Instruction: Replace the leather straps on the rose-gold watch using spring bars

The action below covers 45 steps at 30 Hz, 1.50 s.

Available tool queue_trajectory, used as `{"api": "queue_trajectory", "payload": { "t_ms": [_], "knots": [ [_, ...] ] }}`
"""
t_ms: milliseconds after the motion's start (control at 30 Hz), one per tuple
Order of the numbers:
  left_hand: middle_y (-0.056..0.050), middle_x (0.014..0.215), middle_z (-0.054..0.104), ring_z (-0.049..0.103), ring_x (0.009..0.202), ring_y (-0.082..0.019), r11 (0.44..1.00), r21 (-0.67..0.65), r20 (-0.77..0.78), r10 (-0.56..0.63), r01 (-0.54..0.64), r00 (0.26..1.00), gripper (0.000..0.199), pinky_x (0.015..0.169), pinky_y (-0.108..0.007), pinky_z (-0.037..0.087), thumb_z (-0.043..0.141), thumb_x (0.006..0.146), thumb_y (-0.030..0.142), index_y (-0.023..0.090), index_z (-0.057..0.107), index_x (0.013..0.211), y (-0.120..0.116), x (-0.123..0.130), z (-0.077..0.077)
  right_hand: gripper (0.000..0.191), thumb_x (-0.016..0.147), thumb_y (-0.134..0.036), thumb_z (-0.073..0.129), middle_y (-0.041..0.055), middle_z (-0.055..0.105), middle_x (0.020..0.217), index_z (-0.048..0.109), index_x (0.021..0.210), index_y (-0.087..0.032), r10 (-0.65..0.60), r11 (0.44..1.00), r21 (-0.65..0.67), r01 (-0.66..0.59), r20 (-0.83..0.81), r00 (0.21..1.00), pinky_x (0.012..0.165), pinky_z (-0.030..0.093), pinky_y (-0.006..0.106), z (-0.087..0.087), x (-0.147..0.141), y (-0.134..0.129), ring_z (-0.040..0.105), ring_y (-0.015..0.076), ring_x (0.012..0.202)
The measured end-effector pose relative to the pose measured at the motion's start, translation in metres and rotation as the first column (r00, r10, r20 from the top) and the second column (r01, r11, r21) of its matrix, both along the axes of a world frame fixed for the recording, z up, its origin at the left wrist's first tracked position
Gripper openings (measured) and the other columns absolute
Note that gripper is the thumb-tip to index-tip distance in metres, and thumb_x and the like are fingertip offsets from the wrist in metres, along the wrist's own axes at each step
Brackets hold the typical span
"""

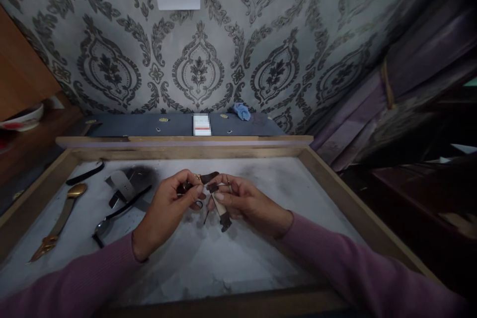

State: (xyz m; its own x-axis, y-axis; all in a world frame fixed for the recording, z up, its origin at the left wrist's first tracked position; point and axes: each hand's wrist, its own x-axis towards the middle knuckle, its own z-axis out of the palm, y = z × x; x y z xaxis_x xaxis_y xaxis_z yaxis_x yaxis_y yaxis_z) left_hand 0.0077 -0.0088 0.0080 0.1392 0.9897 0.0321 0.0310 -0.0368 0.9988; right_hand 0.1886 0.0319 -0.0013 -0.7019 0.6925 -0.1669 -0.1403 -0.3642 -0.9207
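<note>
Above the middle of the shallow tray, my left hand (169, 206) is closed with thumb and fingers pinching a gold-toned watch with a brown strap (209, 177); much of it is hidden by the fingers. Close beside it, my right hand (257, 203) grips a watch strap piece (221, 204), beige on the face I see and dark brown at both ends. The strap hangs down at a slant from the thumb. The two hands nearly touch. A thin dark object and a small dark ring show below the fingertips, too small to name.
Left in the wooden-rimmed tray (303, 153) lie a gold watch (77, 191), a black-strapped watch (101, 227), a grey block-like stand (121, 185) and a black strap (87, 174). Behind the rim are a small white box (201, 125) and a blue cloth (242, 112).
</note>
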Motion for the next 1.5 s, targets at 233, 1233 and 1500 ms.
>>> {"api": "queue_trajectory", "payload": {
  "t_ms": [233,1233,1500],
  "knots": [
    [0.001,0.075,0.055,0.056,0.065,-0.011,1.0,0.005,-0.052,0.002,-0.002,0.999,0.019,0.061,-0.023,0.05,0.058,0.083,0.032,0.016,0.053,0.075,0.0,-0.001,-0.001,0.033,0.077,-0.033,0.072,0.0041,0.069,0.075,0.052,0.095,-0.015,0.024,1.0,-0.011,-0.025,-0.016,1.0,0.038,0.016,0.017,-0.003,0.001,0.0,0.031,0.001,0.039],
    [-0.002,0.066,0.063,0.056,0.061,-0.012,0.994,-0.11,-0.125,-0.018,0.004,0.992,0.022,0.056,-0.023,0.044,0.06,0.077,0.036,0.014,0.059,0.073,0.005,0.001,-0.005,0.021,0.078,-0.031,0.07,0.0003,0.065,0.07,0.063,0.085,-0.013,-0.001,0.988,0.154,0.001,-0.002,1.0,0.064,0.046,0.024,-0.008,-0.001,-0.001,0.06,0.0089,0.063],
    [-0.002,0.062,0.063,0.054,0.057,-0.012,0.996,-0.092,-0.139,-0.006,-0.006,0.99,0.021,0.054,-0.023,0.043,0.06,0.076,0.034,0.016,0.058,0.067,0.003,0.002,-0.007,0.023,0.078,-0.035,0.069,0.0004,0.062,0.073,0.062,0.082,-0.013,-0.028,0.959,0.282,-0.005,0.115,0.993,0.063,0.042,0.025,-0.014,-0.002,0.0,0.052,0.0085,0.064]
  ]
}}
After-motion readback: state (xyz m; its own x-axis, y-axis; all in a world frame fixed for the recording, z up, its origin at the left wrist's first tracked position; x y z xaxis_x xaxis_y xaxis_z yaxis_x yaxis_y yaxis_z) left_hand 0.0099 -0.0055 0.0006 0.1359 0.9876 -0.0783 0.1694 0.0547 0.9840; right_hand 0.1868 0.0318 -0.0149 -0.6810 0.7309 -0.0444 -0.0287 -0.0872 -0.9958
